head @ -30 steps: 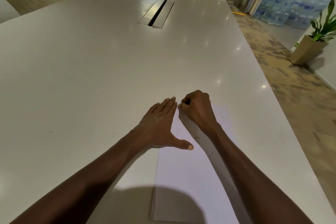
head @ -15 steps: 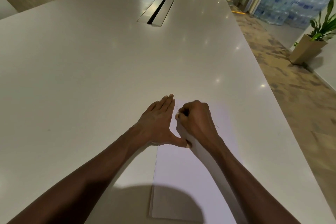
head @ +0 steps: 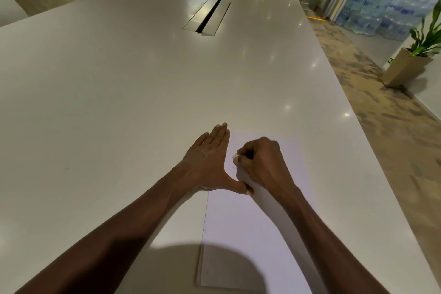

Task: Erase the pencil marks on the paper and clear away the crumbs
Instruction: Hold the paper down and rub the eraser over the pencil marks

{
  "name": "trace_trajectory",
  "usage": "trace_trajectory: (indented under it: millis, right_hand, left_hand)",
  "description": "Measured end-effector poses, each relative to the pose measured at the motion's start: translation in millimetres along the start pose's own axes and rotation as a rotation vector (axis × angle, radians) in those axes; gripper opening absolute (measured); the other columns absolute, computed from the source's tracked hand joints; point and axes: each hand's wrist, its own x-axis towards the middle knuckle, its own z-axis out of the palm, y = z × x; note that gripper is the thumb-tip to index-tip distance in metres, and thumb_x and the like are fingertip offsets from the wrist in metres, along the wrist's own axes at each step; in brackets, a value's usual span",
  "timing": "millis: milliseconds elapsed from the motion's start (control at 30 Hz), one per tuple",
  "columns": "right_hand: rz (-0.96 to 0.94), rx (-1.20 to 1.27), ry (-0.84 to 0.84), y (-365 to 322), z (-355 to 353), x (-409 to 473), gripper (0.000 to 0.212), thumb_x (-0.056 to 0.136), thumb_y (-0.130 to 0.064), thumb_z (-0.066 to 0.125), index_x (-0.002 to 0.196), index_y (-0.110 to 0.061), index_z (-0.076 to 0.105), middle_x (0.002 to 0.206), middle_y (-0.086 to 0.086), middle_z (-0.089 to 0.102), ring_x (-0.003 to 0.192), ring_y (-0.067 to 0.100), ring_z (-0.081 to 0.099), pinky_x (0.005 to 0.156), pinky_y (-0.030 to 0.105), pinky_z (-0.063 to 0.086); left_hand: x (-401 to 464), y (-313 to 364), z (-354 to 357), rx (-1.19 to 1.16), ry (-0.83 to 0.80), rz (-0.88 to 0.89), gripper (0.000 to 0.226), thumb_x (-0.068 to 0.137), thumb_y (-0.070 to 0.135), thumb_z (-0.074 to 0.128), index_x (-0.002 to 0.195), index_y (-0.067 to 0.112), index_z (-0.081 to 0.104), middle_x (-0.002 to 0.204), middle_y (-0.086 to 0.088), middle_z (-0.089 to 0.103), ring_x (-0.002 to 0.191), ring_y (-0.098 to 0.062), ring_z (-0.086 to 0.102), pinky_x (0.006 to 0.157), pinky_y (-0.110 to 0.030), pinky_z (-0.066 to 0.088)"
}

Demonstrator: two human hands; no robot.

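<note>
A white sheet of paper (head: 241, 227) lies on the white table (head: 119, 107), near its front right side. My left hand (head: 207, 164) rests flat on the paper's left edge, fingers together and thumb spread toward the right. My right hand (head: 262, 162) is curled into a fist on the upper part of the sheet, pinching a small white eraser (head: 235, 157) whose tip shows at the fingertips. A faint pencil mark (head: 233, 167) shows just below the eraser. Crumbs are too small to make out.
A metal cable hatch (head: 207, 16) is set into the table's middle, far ahead. The table's right edge runs close to the paper, with patterned floor, a potted plant (head: 415, 55) and stacked water bottles (head: 381, 14) beyond it.
My right hand has slid toward me along the paper, from near my left fingertips to beside my left thumb. My left hand has stayed pressed flat.
</note>
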Motion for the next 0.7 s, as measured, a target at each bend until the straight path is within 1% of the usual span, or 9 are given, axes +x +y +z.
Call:
trace_trajectory:
  millis: [100, 133, 200, 300, 367, 467, 533, 600, 700]
  right_hand:
    - [0.014, 0.006, 0.032, -1, 6, 1, 0.018, 0.082, -0.004, 0.063, 0.067, -0.008, 0.074, 0.066, -0.002, 0.073, 0.062, 0.006, 0.068, 0.054, 0.020, 0.048]
    - [-0.005, 0.019, 0.043, -2, 6, 7, 0.018, 0.082, -0.005, 0.064, 0.069, -0.008, 0.075, 0.068, -0.001, 0.073, 0.063, 0.007, 0.068, 0.056, 0.021, 0.049]
    - [-0.066, 0.031, 0.041, -2, 6, 23, 0.013, 0.084, -0.007, 0.069, 0.076, -0.006, 0.078, 0.074, 0.004, 0.076, 0.070, 0.015, 0.071, 0.068, 0.029, 0.057]
    - [-0.108, 0.010, 0.052, -2, 5, 48, 0.010, 0.084, -0.009, 0.073, 0.083, -0.002, 0.080, 0.083, 0.011, 0.078, 0.080, 0.022, 0.072, 0.076, 0.032, 0.057]
    - [-0.111, -0.007, 0.055, -1, 6, 60, 0.011, 0.084, -0.009, 0.073, 0.085, -0.001, 0.081, 0.087, 0.012, 0.079, 0.080, 0.022, 0.072, 0.074, 0.028, 0.053]
    - [-0.090, -0.019, 0.030, 1, 4, 59, 0.012, 0.085, -0.011, 0.074, 0.084, -0.001, 0.081, 0.086, 0.013, 0.079, 0.070, 0.016, 0.066, 0.064, 0.018, 0.044]
    - [-0.081, -0.016, -0.002, 3, -2, 48, 0.011, 0.085, -0.012, 0.076, 0.084, -0.002, 0.081, 0.086, 0.010, 0.079, 0.069, 0.013, 0.063, 0.059, 0.013, 0.041]
    - [-0.080, -0.015, -0.046, 5, -5, 29, 0.010, 0.085, -0.012, 0.076, 0.084, -0.003, 0.081, 0.085, 0.007, 0.079, 0.070, 0.012, 0.065, 0.063, 0.014, 0.047]
    - [-0.073, -0.010, -0.050, 7, -3, 9, 0.012, 0.086, -0.009, 0.072, 0.080, -0.004, 0.080, 0.082, 0.005, 0.078, 0.072, 0.013, 0.070, 0.070, 0.023, 0.053]
  left_hand:
    - [1, 0, 0, 0.004, -0.011, 0.010, 0.151, 0.048, 0.100, 0.045, 0.153, 0.008, -0.013, 0.161, -0.003, -0.023, 0.148, -0.013, -0.020, 0.123, -0.038, -0.002]
    - [0, 0, -1, 0.004, -0.012, 0.011, 0.152, 0.048, 0.100, 0.044, 0.153, 0.008, -0.013, 0.161, -0.002, -0.023, 0.148, -0.013, -0.020, 0.123, -0.038, -0.002]
    - [0, 0, -1, -0.002, -0.016, 0.008, 0.153, 0.046, 0.102, 0.042, 0.153, 0.009, -0.014, 0.161, -0.001, -0.024, 0.148, -0.012, -0.020, 0.122, -0.038, -0.003]
    - [0, 1, -2, -0.022, -0.018, -0.002, 0.152, 0.046, 0.103, 0.042, 0.153, 0.011, -0.014, 0.161, 0.000, -0.024, 0.147, -0.011, -0.020, 0.122, -0.038, -0.003]
    - [0, 1, -4, -0.031, -0.021, -0.009, 0.152, 0.046, 0.102, 0.043, 0.153, 0.012, -0.016, 0.161, 0.001, -0.024, 0.148, -0.011, -0.020, 0.122, -0.039, -0.002]
    - [0, 2, -4, -0.026, -0.032, -0.012, 0.152, 0.045, 0.103, 0.042, 0.153, 0.012, -0.017, 0.161, 0.000, -0.024, 0.148, -0.012, -0.020, 0.123, -0.040, -0.001]
    - [-1, 2, -4, -0.027, -0.045, -0.016, 0.153, 0.045, 0.103, 0.041, 0.153, 0.011, -0.017, 0.160, 0.001, -0.026, 0.147, -0.011, -0.022, 0.122, -0.040, -0.002]
    - [-1, 2, -4, -0.017, -0.042, -0.011, 0.153, 0.045, 0.103, 0.042, 0.153, 0.010, -0.016, 0.160, 0.000, -0.026, 0.147, -0.011, -0.022, 0.122, -0.039, -0.003]
    - [0, 1, -2, -0.002, -0.027, 0.002, 0.154, 0.045, 0.103, 0.041, 0.153, 0.009, -0.014, 0.160, -0.001, -0.025, 0.147, -0.012, -0.021, 0.122, -0.037, -0.004]
